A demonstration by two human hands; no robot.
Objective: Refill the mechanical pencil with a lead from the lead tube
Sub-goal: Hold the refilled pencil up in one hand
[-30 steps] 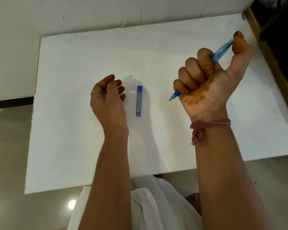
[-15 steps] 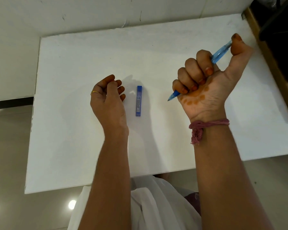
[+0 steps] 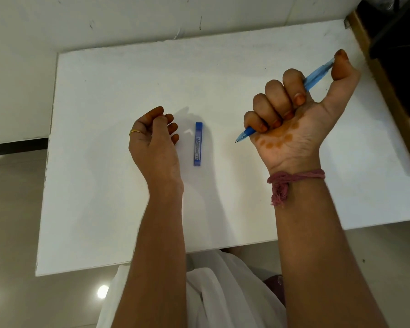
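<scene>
My right hand [image 3: 291, 114] grips a blue mechanical pencil [image 3: 317, 75] in a fist above the table. Its tip points down-left and my thumb presses on its top end. A blue lead tube [image 3: 198, 144] lies flat on the white table [image 3: 104, 185] between my hands. My left hand [image 3: 155, 140] rests on the table just left of the tube with its fingers loosely curled and holds nothing. It does not touch the tube.
A brown wooden edge with dark items [image 3: 395, 67] borders the table at the far right. A white wall [image 3: 128, 20] runs behind the table. White cloth [image 3: 223, 292] on my lap shows below the table's near edge.
My right hand has dipped very slightly, with the thumb still on the pencil's top end. My left hand and the lead tube have stayed in place.
</scene>
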